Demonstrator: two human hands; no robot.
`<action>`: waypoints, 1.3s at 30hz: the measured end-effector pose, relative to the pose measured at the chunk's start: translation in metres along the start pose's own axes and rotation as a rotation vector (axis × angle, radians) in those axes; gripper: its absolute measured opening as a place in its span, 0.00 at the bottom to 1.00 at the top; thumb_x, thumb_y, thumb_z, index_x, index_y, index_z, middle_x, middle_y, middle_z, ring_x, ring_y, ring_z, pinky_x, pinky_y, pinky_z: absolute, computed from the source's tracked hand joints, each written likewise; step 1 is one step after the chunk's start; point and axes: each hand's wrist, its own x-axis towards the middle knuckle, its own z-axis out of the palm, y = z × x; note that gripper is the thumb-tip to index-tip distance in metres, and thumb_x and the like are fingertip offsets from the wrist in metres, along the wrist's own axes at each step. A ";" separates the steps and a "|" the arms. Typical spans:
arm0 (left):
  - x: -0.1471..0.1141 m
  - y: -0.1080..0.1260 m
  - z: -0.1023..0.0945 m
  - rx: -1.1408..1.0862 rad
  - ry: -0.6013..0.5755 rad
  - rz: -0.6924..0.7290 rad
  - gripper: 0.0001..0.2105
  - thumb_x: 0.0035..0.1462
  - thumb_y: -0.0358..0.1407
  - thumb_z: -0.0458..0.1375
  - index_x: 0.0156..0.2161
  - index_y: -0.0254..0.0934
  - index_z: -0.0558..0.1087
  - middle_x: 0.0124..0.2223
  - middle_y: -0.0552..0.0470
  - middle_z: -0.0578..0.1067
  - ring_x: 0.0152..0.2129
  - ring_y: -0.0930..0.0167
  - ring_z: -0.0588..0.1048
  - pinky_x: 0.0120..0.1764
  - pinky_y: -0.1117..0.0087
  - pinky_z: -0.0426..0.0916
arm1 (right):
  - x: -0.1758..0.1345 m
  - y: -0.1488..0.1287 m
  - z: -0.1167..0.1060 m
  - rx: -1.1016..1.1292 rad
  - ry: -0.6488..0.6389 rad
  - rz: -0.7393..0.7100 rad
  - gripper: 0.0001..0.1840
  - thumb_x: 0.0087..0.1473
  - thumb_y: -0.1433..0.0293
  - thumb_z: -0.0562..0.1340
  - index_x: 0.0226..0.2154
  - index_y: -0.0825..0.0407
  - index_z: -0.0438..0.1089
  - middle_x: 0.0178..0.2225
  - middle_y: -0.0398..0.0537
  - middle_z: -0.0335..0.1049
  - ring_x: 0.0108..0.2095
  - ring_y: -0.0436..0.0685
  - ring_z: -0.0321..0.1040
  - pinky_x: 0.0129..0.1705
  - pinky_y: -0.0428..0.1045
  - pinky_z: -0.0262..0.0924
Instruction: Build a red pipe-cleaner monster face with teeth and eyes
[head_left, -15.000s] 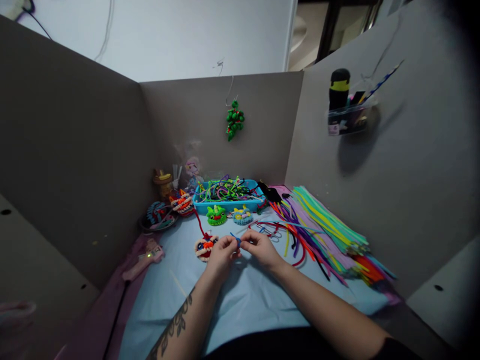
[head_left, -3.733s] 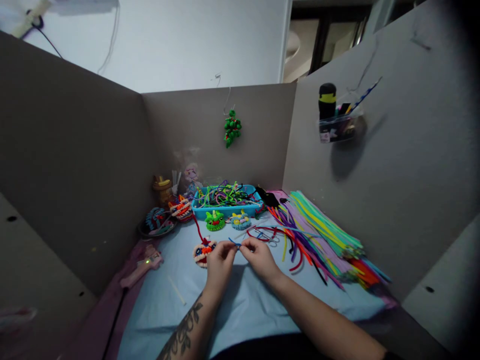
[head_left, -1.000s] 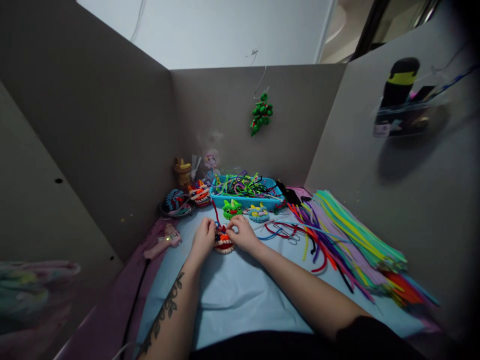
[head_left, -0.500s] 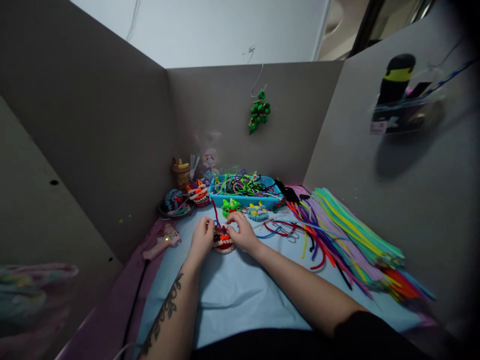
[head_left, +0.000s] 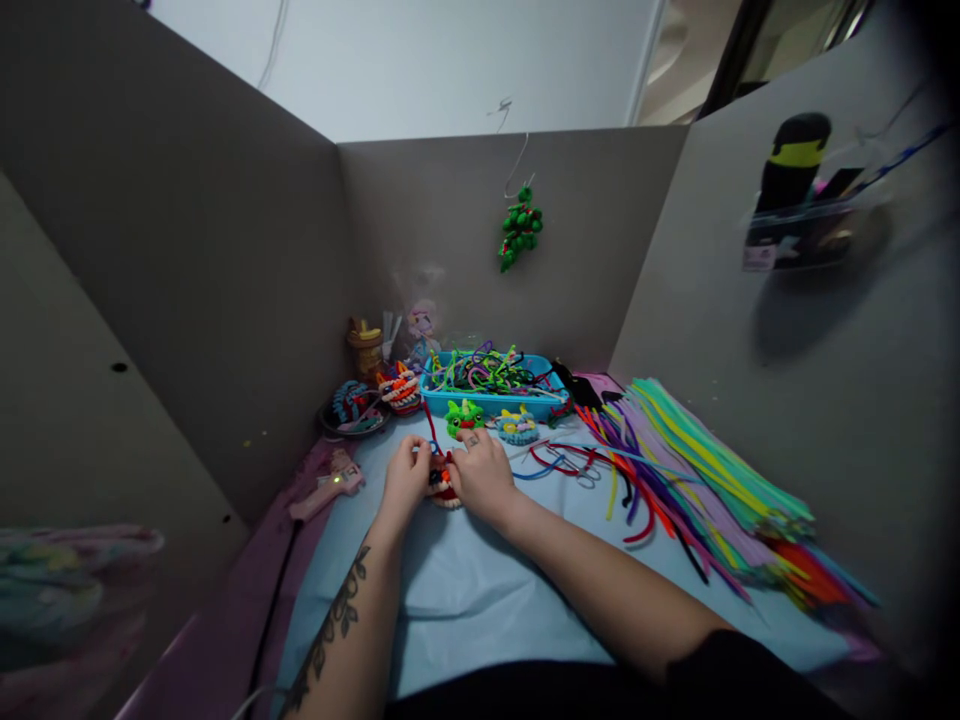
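Observation:
A pipe-cleaner animal head [head_left: 444, 494] in orange, white and red, with a wide toothed mouth, rests on the blue cloth between my hands. My left hand [head_left: 406, 478] is closed in a pinch at its left side. From the right, my right hand [head_left: 480, 476] bends over its top with the fingers pressed together, hiding much of it. One red pipe cleaner [head_left: 430, 420] stands up just behind the fingertips. Close beyond my hands sit a green pipe-cleaner head [head_left: 463, 415] and a light blue and yellow one [head_left: 517, 427].
A blue tray [head_left: 495, 402] of tangled pipe cleaners stands at the back. Bundled pipe cleaners [head_left: 697, 480] cover the right side, with scissors [head_left: 585, 474] near them. To the left lie a pink glue gun [head_left: 328, 492], a dark dish [head_left: 352, 428] and an orange-white head [head_left: 400, 388].
My right hand has turned over, back upward, and now covers more of the animal head. My left hand keeps its pinch. The whole view has shifted slightly.

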 end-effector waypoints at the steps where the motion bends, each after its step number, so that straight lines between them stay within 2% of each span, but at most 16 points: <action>1: 0.000 0.001 0.000 -0.005 -0.001 -0.010 0.09 0.53 0.42 0.50 0.31 0.38 0.64 0.22 0.55 0.74 0.22 0.70 0.74 0.26 0.72 0.63 | 0.001 -0.001 0.000 0.017 -0.008 0.006 0.07 0.50 0.73 0.58 0.30 0.54 0.73 0.46 0.60 0.65 0.47 0.67 0.54 0.44 0.60 0.52; 4: 0.001 -0.001 0.000 0.001 -0.009 -0.023 0.09 0.52 0.42 0.51 0.31 0.38 0.64 0.22 0.54 0.74 0.22 0.69 0.74 0.26 0.72 0.63 | 0.002 -0.001 0.000 0.043 -0.010 0.013 0.07 0.49 0.75 0.58 0.29 0.54 0.73 0.46 0.61 0.64 0.47 0.67 0.53 0.45 0.60 0.51; 7: 0.002 -0.003 0.000 0.055 0.014 0.037 0.08 0.52 0.40 0.51 0.29 0.38 0.65 0.23 0.54 0.73 0.23 0.70 0.73 0.27 0.72 0.63 | 0.004 0.004 0.000 0.041 0.022 0.032 0.06 0.48 0.75 0.59 0.28 0.53 0.72 0.44 0.58 0.66 0.46 0.65 0.54 0.46 0.58 0.52; 12: 0.003 -0.001 -0.001 0.106 0.021 0.111 0.08 0.51 0.38 0.50 0.27 0.37 0.65 0.24 0.55 0.70 0.24 0.71 0.70 0.29 0.73 0.63 | 0.010 0.029 0.002 0.206 0.036 0.194 0.08 0.48 0.77 0.56 0.27 0.52 0.70 0.33 0.52 0.67 0.38 0.59 0.60 0.43 0.53 0.55; 17: 0.002 0.002 -0.002 0.111 0.015 0.128 0.09 0.50 0.40 0.53 0.26 0.36 0.68 0.23 0.56 0.69 0.23 0.72 0.69 0.29 0.73 0.62 | 0.011 0.053 -0.006 0.167 0.174 0.212 0.13 0.45 0.80 0.57 0.32 0.51 0.72 0.39 0.54 0.68 0.43 0.62 0.58 0.48 0.56 0.51; 20: 0.001 0.002 -0.001 0.011 -0.048 0.039 0.11 0.49 0.42 0.54 0.27 0.35 0.68 0.22 0.55 0.69 0.21 0.72 0.70 0.26 0.74 0.61 | 0.010 0.049 -0.010 0.366 0.113 0.182 0.10 0.46 0.77 0.58 0.31 0.51 0.73 0.35 0.51 0.69 0.40 0.58 0.62 0.45 0.53 0.56; 23: -0.001 0.005 0.001 -0.120 -0.116 -0.051 0.13 0.47 0.45 0.56 0.29 0.34 0.68 0.23 0.54 0.70 0.20 0.72 0.71 0.23 0.75 0.60 | 0.010 0.036 -0.010 0.564 0.086 0.092 0.09 0.48 0.74 0.59 0.33 0.52 0.73 0.33 0.48 0.69 0.36 0.55 0.65 0.41 0.50 0.59; 27: -0.001 0.010 0.002 -0.216 -0.139 -0.056 0.16 0.44 0.46 0.60 0.31 0.34 0.68 0.23 0.54 0.71 0.20 0.73 0.71 0.22 0.76 0.60 | 0.011 0.029 -0.007 0.549 0.078 -0.078 0.14 0.48 0.79 0.57 0.36 0.50 0.72 0.36 0.47 0.71 0.40 0.55 0.64 0.45 0.52 0.56; 30: -0.001 0.012 0.003 -0.208 -0.154 -0.026 0.16 0.44 0.46 0.59 0.29 0.34 0.68 0.22 0.55 0.70 0.19 0.74 0.69 0.21 0.76 0.61 | 0.011 0.032 -0.005 0.530 0.030 -0.133 0.15 0.47 0.80 0.56 0.34 0.50 0.72 0.35 0.46 0.72 0.39 0.55 0.64 0.45 0.52 0.56; 35: 0.001 0.009 0.003 -0.202 -0.166 -0.036 0.15 0.46 0.46 0.57 0.31 0.33 0.70 0.24 0.54 0.71 0.19 0.75 0.68 0.22 0.76 0.60 | 0.012 0.035 -0.004 0.574 0.064 -0.149 0.09 0.50 0.77 0.57 0.30 0.50 0.71 0.30 0.46 0.71 0.36 0.54 0.64 0.42 0.51 0.57; 39: 0.000 0.007 0.003 -0.209 -0.168 -0.053 0.15 0.46 0.44 0.57 0.35 0.33 0.71 0.26 0.52 0.73 0.21 0.73 0.70 0.24 0.75 0.63 | 0.014 0.033 -0.003 0.646 0.094 -0.010 0.06 0.49 0.74 0.57 0.27 0.52 0.69 0.30 0.46 0.68 0.35 0.54 0.64 0.39 0.49 0.58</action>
